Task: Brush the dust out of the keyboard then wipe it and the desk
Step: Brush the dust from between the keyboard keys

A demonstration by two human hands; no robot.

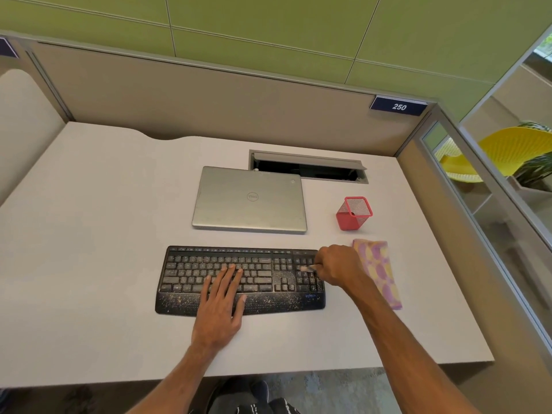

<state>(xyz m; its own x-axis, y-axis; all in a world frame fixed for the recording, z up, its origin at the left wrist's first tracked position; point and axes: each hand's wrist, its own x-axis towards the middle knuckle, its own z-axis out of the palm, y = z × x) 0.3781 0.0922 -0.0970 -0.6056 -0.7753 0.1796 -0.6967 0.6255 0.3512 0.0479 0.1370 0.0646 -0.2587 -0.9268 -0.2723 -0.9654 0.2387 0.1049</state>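
Pale and thin, the brush [307,268] pokes out of the right hand [337,265], whose fingers are curled round its handle, and its tip is down among the number keys at the right end of the keyboard [191,264]. The left hand [222,300] lies flat on the middle keys and the palm rest, fingers straight and a little spread, holding nothing and apparently steadying the board. The two hands are well apart. The black keyboard sits at the near middle of the white desk [89,264], and light specks of dust cover its keys and palm rest, so I judge this to be the brushing step, with no wiping begun. The next move probably calls for short strokes along the key rows, working left, with the left hand shifted out of the way. Just right of the keyboard, partly behind the right wrist, lies a folded pink, purple and yellow cloth [380,270], untouched. Beyond it stands a red mesh pen pot [354,215], and behind the keyboard are a closed silver laptop [249,201] and an open cable hatch [307,165]. By count: two hands, and one each of brush, keyboard, cloth, pot, laptop and hatch.
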